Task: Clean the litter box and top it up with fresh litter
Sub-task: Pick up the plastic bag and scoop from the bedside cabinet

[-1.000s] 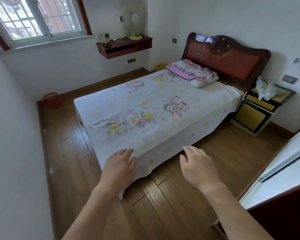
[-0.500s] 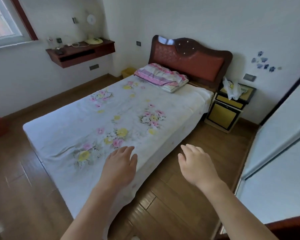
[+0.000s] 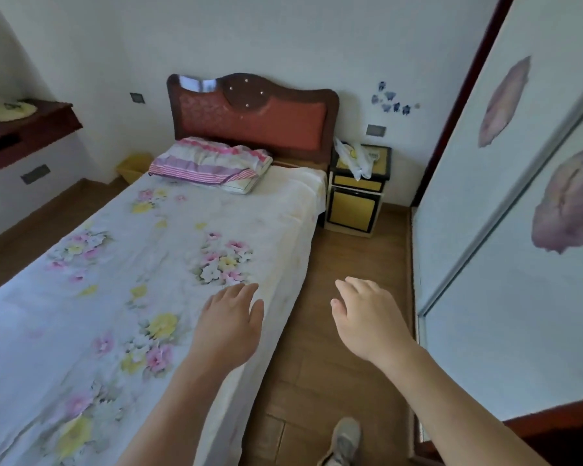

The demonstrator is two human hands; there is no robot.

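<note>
No litter box, scoop or litter bag shows in the head view. My left hand is held out in front of me over the right edge of the bed, fingers straight and holding nothing. My right hand hovers beside it over the wooden floor strip, fingers relaxed and empty. Both hands are palm down and apart from each other.
A floral sheet covers the bed, with a striped pillow at the red headboard. A yellow nightstand with a plastic bag stands at the aisle's far end. A white sliding wardrobe lines the right. My shoe is on the floor.
The view has swung to the right and moved along the bed: the window and red bin left the frame and the wardrobe came in. Both hands stay held out and empty.
</note>
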